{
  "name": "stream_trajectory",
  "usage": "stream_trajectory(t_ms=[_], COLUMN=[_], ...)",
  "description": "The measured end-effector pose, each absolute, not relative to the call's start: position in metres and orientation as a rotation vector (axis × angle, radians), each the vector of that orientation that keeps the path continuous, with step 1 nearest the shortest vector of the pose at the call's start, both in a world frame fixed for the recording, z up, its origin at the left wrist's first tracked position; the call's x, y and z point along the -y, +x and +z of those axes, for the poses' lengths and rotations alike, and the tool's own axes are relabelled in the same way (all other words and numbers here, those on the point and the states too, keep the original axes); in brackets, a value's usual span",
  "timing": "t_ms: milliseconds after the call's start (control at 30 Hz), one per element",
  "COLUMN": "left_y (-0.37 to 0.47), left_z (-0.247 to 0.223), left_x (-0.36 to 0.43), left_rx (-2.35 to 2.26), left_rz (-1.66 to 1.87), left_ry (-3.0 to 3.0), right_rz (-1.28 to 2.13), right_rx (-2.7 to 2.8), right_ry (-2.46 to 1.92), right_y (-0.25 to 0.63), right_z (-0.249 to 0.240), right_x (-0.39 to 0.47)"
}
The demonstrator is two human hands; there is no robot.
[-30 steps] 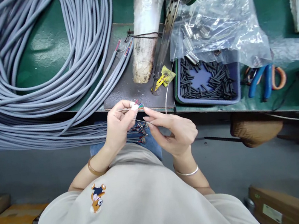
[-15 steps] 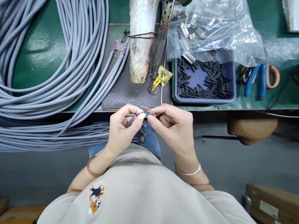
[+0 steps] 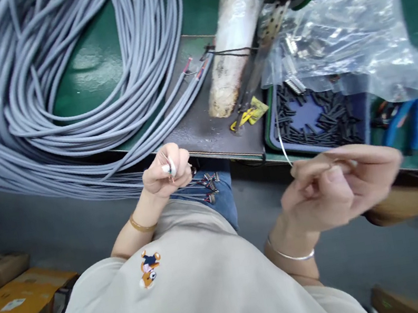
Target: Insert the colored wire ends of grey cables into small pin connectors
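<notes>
My left hand [image 3: 167,171] is closed round the end of a grey cable, and thin coloured wires poke out between its fingers. Off to the right, beyond the table's front edge, my right hand [image 3: 337,183] is closed with thumb and fingers pressed together, holding a thin white wire [image 3: 282,139] that runs up past the blue tray. Whether it grips anything else is too blurred to tell. Below and between the hands, several cable ends with small metal connectors [image 3: 209,183] lie on my lap.
Bundled grey cables [image 3: 82,140] cover the table's left. A wrapped white roll [image 3: 230,46] stands over a dark mat [image 3: 204,130]. Right of it are a blue tray [image 3: 366,125] of black tubes, a clear bag of metal connectors [image 3: 374,22] and blue-handled pliers [image 3: 414,122].
The hands have parted: my right hand has moved right and nearer the camera with the white wire, while my left hand has curled tighter round the cable end. The whole view has shifted.
</notes>
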State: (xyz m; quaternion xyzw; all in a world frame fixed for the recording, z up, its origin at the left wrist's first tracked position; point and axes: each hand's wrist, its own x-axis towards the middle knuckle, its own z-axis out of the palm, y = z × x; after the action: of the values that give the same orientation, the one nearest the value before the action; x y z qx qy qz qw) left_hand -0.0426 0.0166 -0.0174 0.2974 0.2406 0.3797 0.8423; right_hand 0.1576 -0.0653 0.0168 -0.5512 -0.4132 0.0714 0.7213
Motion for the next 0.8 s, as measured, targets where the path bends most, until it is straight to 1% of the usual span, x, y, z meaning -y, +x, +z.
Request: stream_trajectory(t_ms=[100, 200, 267, 433, 533, 667, 700, 800], left_y=[-0.049, -0.050, -0.050, -0.052, -0.051, -0.044, -0.042, -0.032], left_z=[-0.026, -0.033, -0.036, -0.037, -0.031, -0.015, -0.009, 0.014], left_x=[-0.015, -0.012, -0.012, -0.012, -0.013, -0.012, -0.011, -0.006], left_rx=[-0.566, -0.602, -0.609, -0.575, -0.479, -0.533, -0.578, -0.636], left_rz=[0.750, 0.701, 0.695, 0.713, 0.745, 0.715, 0.696, 0.694], left_ry=[0.624, 0.614, 0.605, 0.608, 0.610, 0.683, 0.714, 0.908], right_rz=[0.150, 0.311, 0.350, 0.262, 0.232, 0.064, 0.028, -0.105], right_rx=[0.964, 1.052, 1.117, 1.268, 1.298, 1.482, 1.548, 1.626], right_ry=[-1.351, -1.418, -1.434, -1.564, -1.549, -1.463, -1.531, -1.970], right_y=[0.147, 0.139, 0.140, 0.149, 0.152, 0.164, 0.172, 0.208], right_z=[0.020, 0.022, 0.021, 0.008, 0.005, 0.027, 0.035, 0.051], right_x=[0.069, 0.073, 0.074, 0.079, 0.085, 0.096, 0.098, 0.095])
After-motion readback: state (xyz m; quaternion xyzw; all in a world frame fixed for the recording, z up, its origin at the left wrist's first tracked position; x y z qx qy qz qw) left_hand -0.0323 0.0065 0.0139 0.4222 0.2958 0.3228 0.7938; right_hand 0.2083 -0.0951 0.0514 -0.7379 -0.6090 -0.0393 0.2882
